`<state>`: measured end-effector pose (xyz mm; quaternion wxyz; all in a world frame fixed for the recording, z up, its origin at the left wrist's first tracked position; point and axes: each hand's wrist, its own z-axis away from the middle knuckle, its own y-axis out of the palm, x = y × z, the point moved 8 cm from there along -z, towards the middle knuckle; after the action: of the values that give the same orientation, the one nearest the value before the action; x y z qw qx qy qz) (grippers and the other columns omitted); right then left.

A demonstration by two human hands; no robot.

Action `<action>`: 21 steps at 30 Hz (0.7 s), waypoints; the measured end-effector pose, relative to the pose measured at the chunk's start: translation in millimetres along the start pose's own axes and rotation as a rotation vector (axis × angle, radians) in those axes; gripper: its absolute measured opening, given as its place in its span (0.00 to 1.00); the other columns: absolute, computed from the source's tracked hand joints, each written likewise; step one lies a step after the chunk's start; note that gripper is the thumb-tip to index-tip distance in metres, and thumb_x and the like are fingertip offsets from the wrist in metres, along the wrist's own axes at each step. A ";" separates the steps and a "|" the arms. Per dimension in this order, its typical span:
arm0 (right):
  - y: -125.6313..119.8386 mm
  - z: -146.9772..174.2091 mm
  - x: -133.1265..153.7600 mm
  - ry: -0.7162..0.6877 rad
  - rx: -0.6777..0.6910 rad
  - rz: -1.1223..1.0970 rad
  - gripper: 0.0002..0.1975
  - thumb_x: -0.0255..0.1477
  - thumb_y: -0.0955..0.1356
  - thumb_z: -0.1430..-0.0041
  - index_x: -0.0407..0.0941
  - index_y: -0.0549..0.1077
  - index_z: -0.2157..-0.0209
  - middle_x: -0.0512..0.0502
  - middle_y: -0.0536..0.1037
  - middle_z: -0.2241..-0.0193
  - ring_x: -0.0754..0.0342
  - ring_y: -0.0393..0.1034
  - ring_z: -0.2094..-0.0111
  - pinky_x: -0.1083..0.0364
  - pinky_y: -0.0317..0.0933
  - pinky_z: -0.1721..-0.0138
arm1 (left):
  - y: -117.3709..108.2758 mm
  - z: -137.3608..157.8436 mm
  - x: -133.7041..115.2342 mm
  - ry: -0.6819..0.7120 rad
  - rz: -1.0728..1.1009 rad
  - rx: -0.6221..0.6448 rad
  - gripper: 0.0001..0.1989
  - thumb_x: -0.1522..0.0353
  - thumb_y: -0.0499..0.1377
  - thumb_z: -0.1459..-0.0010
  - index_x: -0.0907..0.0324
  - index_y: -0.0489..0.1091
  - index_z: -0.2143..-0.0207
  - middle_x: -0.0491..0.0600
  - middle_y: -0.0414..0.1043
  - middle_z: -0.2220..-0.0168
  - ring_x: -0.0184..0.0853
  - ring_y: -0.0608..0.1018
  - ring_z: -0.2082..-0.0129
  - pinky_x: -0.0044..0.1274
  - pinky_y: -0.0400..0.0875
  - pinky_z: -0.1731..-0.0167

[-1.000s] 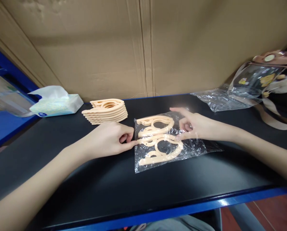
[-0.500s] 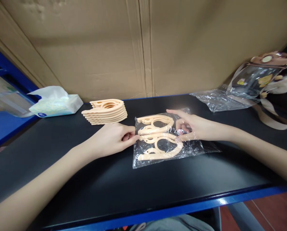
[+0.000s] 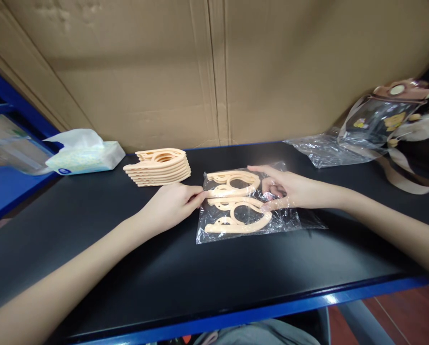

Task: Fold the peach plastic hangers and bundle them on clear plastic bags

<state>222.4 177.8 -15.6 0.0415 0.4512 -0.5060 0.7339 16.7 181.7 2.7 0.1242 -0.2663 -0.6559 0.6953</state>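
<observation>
Two cream folding hangers (image 3: 250,224) lie side by side inside a clear plastic bag (image 3: 286,223), flat on the black table. At the bag's left edge my left hand (image 3: 171,205) is closed, thumb and forefinger pinching the plastic. My right hand (image 3: 289,189) rests over the right part of the bag, with its forefinger and thumb stretched wide apart and the other fingers curled. Its thumb touches the bag near the rounded end of the nearer hanger. A neat stack of several matching hangers (image 3: 159,167) stands behind my left hand.
On the back left sits a tissue pack (image 3: 87,155) with a tissue sticking out. At the back right are another clear plastic bag (image 3: 325,149) and a transparent bottle (image 3: 374,120) with a beige strap (image 3: 404,172). Cardboard (image 3: 146,72) walls the back; a blue edge (image 3: 236,318) runs along the front.
The bag's left side has shifted slightly away from me, its near corner moving up. My left hand's pinch has moved a little farther up the edge. The right hand stays nearly in place.
</observation>
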 end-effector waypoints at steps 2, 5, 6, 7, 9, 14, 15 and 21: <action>-0.1 0.1 -0.8 0.001 -0.005 -0.002 0.46 0.45 0.70 0.47 0.47 0.45 0.34 0.54 0.66 0.72 0.57 0.59 0.72 0.55 0.56 0.68 | 0.0 -0.3 -0.4 -0.007 0.006 -0.010 0.24 0.57 0.44 0.34 0.59 0.65 0.77 0.45 0.68 0.79 0.32 0.69 0.78 0.22 0.53 0.75; 0.2 -0.1 -0.4 -0.008 -0.011 0.005 0.46 0.44 0.70 0.47 0.46 0.46 0.34 0.54 0.66 0.72 0.56 0.59 0.72 0.55 0.57 0.68 | -0.4 0.1 -1.5 0.001 0.014 -0.009 0.22 0.57 0.46 0.35 0.58 0.64 0.78 0.43 0.64 0.82 0.30 0.66 0.81 0.22 0.52 0.77; 0.3 -0.3 0.1 -0.014 -0.012 0.009 0.46 0.44 0.70 0.46 0.46 0.46 0.34 0.54 0.66 0.72 0.56 0.59 0.71 0.55 0.57 0.68 | -0.4 0.4 -1.6 0.003 0.025 -0.003 0.21 0.56 0.48 0.37 0.58 0.64 0.78 0.42 0.63 0.82 0.29 0.65 0.81 0.22 0.52 0.77; 0.2 -0.5 0.6 -0.021 -0.014 0.015 0.45 0.44 0.70 0.46 0.46 0.46 0.34 0.54 0.66 0.72 0.56 0.59 0.71 0.55 0.57 0.68 | -0.4 0.7 -1.2 0.004 0.038 0.003 0.20 0.56 0.50 0.38 0.58 0.65 0.78 0.41 0.62 0.83 0.29 0.64 0.82 0.21 0.52 0.77; -0.2 -1.0 1.3 -0.036 -0.021 0.030 0.45 0.44 0.70 0.46 0.45 0.47 0.34 0.54 0.66 0.72 0.56 0.59 0.72 0.55 0.57 0.69 | -0.2 1.3 -0.1 0.003 0.067 0.009 0.18 0.56 0.53 0.40 0.58 0.66 0.77 0.40 0.63 0.83 0.28 0.64 0.82 0.21 0.53 0.78; -1.4 -2.5 1.9 -0.075 -0.044 0.080 0.43 0.45 0.70 0.46 0.46 0.50 0.35 0.54 0.67 0.73 0.56 0.60 0.73 0.55 0.56 0.71 | 2.4 0.5 1.7 -0.014 0.129 0.015 0.19 0.55 0.53 0.39 0.58 0.67 0.76 0.40 0.66 0.81 0.27 0.66 0.81 0.20 0.54 0.77; -1.6 -2.8 1.8 -0.078 -0.051 0.093 0.43 0.45 0.70 0.46 0.46 0.50 0.35 0.54 0.67 0.73 0.56 0.60 0.74 0.55 0.56 0.71 | 2.8 0.1 1.7 -0.023 0.137 0.015 0.20 0.54 0.52 0.39 0.58 0.67 0.76 0.40 0.66 0.81 0.27 0.66 0.81 0.20 0.54 0.77; -2.3 -3.5 2.6 -0.098 -0.077 0.139 0.42 0.45 0.69 0.45 0.47 0.50 0.36 0.55 0.67 0.74 0.55 0.60 0.74 0.55 0.56 0.71 | 2.8 -0.6 0.9 -0.039 0.143 0.007 0.21 0.53 0.51 0.38 0.59 0.67 0.76 0.40 0.63 0.82 0.27 0.63 0.81 0.21 0.53 0.77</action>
<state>219.8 180.7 -12.5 -0.0170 0.4484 -0.5652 0.6922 16.8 182.4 -0.2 0.0626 -0.2984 -0.6353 0.7095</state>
